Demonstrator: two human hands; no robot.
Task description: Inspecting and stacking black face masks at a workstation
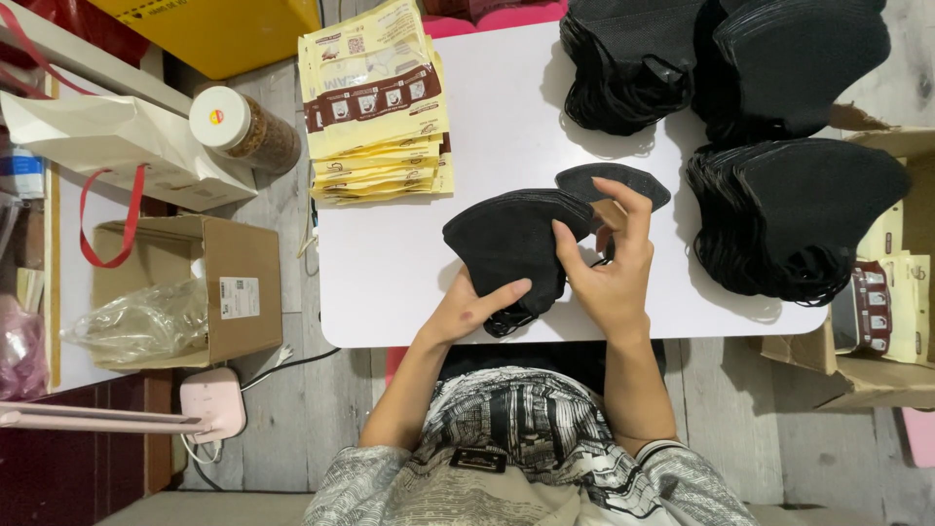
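I see my left hand (pixel 474 310) at the near edge of the white counter (pixel 390 273), its grip closed on a small bundle of folded black masks (pixel 513 244): thumb laid over the top face, the other fingers hidden beneath, as far as I can tell. I judge that the hold from below keeps the bundle squared so the layers do not slide apart. My right hand (pixel 611 268) has its grip closed on the same bundle from the other side, thumb pressed on the upper mask near its fold, fingers curled round the far edge. A small tan piece shows between those fingers; I cannot tell what it is. The bundle sits just above the counter near the middle of the near edge.

One single black mask (pixel 614 180) lies flat just beyond my right fingers. Three tall piles of black masks (pixel 779 214) fill the far right corner and right edge, within easy reach. A stack of cream printed pouches (pixel 375 107) rests at the far left corner. Off the counter to the left stand a white-lidded jar (pixel 239 127) and an open cardboard box (pixel 209 292) with clear plastic in it.
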